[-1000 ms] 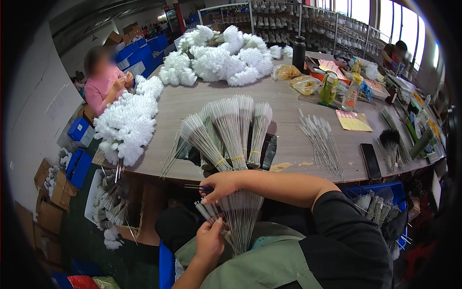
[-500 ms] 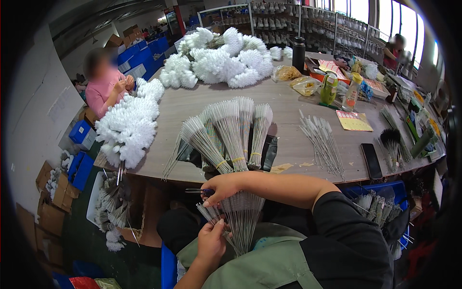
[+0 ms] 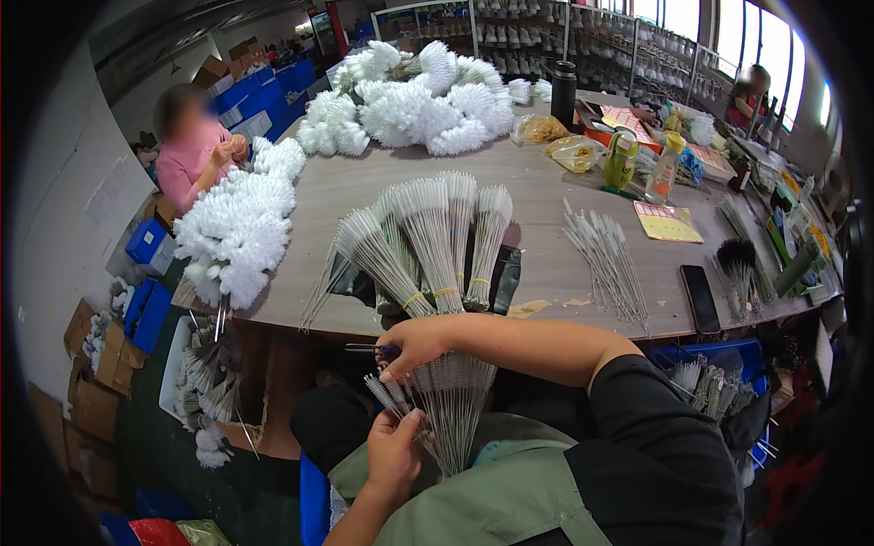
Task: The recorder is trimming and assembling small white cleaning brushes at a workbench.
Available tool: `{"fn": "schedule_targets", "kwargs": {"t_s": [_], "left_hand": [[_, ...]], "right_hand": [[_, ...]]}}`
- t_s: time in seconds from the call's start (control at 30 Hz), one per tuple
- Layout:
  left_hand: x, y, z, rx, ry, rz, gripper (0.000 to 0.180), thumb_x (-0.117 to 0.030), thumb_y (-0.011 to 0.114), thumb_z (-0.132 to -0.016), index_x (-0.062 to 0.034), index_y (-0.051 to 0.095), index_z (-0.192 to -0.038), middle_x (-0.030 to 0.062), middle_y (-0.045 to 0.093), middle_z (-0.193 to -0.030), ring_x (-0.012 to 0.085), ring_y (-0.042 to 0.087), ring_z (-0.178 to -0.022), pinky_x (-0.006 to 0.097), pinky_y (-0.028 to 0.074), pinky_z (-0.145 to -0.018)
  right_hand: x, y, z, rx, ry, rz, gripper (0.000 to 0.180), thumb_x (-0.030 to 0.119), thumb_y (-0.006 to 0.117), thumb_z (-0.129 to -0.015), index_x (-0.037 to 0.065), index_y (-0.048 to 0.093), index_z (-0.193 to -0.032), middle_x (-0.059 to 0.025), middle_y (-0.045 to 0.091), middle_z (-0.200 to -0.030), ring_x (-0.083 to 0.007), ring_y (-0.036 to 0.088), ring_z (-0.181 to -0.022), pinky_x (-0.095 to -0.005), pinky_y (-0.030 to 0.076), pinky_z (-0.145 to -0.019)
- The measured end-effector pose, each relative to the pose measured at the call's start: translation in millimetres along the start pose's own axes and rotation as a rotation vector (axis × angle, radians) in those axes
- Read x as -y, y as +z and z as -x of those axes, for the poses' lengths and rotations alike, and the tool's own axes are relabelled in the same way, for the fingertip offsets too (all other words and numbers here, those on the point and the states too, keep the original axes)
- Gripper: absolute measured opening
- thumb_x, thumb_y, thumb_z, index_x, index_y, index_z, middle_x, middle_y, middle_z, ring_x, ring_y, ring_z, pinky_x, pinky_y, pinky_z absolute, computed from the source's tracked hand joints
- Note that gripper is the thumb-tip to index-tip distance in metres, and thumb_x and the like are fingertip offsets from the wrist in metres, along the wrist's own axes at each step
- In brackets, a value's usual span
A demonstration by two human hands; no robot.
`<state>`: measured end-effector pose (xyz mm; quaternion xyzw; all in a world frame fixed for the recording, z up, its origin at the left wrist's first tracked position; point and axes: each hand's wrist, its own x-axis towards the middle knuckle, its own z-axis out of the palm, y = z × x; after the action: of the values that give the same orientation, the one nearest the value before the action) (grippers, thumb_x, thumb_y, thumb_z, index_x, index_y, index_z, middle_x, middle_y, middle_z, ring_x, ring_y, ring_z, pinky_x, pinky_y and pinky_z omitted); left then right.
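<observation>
- Two bare hands work over the person's lap, at the near edge of one table (image 3: 546, 218).
- The left hand (image 3: 393, 450) pinches one small cluster of wire brushes (image 3: 386, 395) between thumb and fingers.
- The right hand (image 3: 411, 348) reaches across, curled around one dark blue tool (image 3: 389, 351); two thin metal prongs point left.
- One larger fan of wire brushes (image 3: 453, 400) spreads over the lap, beside the left hand and below the right forearm.
- Five bundles of pale-tipped brushes (image 3: 425, 227) stand out on the table; yellow bands show on three.
- Two heaps of white bristles, one at the back (image 3: 414, 105), one at left (image 3: 237, 232).
- One phone (image 3: 699, 298), one black flask (image 3: 564, 96), two plastic bags (image 3: 576, 153).
- Two co-workers, one in pink (image 3: 189, 168), one far right (image 3: 745, 102), partly hidden.
- Single brushes are too dense to count.
- The right palm and the tool's full shape are hidden; the left forearm is cut off below.
</observation>
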<state>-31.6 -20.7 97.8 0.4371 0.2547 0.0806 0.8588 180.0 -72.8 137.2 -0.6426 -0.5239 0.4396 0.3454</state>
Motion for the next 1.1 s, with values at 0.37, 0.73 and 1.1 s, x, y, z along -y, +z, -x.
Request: {"fn": "schedule_targets", "kwargs": {"t_s": [0.37,0.73,1.1], "left_hand": [[1.7,-3.3,4.3,-0.071,0.003,-0.051,0.014,-0.007,0.058,-0.088,-0.0027,0.054,-0.1,0.0073,0.062,-0.092,0.0147,0.06,-0.083,0.031,0.053,-0.066],[-1.8,1.5,-4.7,-0.056,-0.025,0.017,0.016,-0.009,0.06,-0.087,-0.0038,0.052,-0.101,0.0046,0.058,-0.093,0.016,0.06,-0.087,0.034,0.053,-0.07],[3.7,-1.0,0.9,-0.003,-0.006,-0.008,0.015,-0.008,0.06,-0.088,-0.0033,0.052,-0.1,0.0051,0.058,-0.092,0.0154,0.06,-0.084,0.033,0.054,-0.07]], "right_hand": [[-0.9,2.7,-2.9,-0.019,0.022,0.105,0.044,0.043,0.072,-0.078,0.002,0.059,-0.086,-0.0039,0.063,-0.074,-0.0126,0.058,-0.073,-0.0293,0.045,-0.069],[-4.2,-6.5,-1.9,0.042,-0.03,-0.23,0.029,0.025,0.074,-0.079,0.004,0.057,-0.09,0.0004,0.058,-0.078,-0.0089,0.055,-0.073,-0.0252,0.046,-0.07],[-4.7,2.0,0.0,0.06,-0.122,-0.201,0.031,0.031,0.072,-0.08,0.003,0.06,-0.088,-0.0008,0.06,-0.074,-0.01,0.057,-0.074,-0.0269,0.045,-0.07]]}}
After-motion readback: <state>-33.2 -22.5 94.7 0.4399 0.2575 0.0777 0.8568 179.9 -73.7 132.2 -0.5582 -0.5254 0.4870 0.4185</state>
